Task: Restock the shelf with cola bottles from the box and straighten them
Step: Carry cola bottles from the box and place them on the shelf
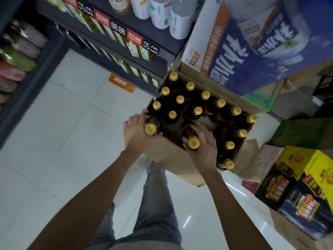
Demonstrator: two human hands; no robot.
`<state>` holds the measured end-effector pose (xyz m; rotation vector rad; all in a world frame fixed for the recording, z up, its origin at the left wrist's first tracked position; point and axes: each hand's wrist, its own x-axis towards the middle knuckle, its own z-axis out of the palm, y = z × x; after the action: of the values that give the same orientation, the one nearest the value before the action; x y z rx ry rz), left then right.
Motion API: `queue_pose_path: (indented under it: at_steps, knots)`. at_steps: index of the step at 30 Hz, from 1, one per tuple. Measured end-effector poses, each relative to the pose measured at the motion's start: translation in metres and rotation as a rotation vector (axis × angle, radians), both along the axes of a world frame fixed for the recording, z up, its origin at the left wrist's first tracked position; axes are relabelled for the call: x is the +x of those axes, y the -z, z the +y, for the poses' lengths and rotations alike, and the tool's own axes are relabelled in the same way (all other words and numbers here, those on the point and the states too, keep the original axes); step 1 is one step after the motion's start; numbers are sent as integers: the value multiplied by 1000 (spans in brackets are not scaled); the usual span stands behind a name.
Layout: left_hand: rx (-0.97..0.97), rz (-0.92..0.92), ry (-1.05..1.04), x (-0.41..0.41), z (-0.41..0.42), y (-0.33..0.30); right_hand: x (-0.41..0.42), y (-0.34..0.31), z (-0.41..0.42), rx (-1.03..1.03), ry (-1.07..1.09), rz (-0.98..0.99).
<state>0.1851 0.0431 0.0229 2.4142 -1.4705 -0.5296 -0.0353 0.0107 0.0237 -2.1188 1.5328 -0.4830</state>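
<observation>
both hands are gripping upright cola bottles at the near edge of the box [173, 156], the left hand [135, 132] with fingers curled round the left bottle [153, 126] and the right hand [203, 141] round the right bottle [191, 138] (dark, yellow-capped, long axis vertical), with the shelf [115, 42] lying ahead and leftward, nearer the left hand.

Dark yellow-capped cola bottles [198, 110] upright in open cardboard box [173, 156]
</observation>
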Motion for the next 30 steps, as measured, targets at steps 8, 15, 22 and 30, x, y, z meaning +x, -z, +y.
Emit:
queue_pose_path:
  at_steps: [8, 15, 22, 30]
  knots:
    - [-394, 538, -320, 32, 87, -99, 49, -85, 17, 12, -178, -157]
    - [-623, 855, -780, 94, 194, -135, 150, -118, 72, 221, -262, -296]
    - [-748, 926, -1078, 171, 352, -125, 265, -104, 191, 356, -459, -330]
    - [-485, 726, -1112, 268, 568, -117, 424, -93, 376, 544, -637, -264]
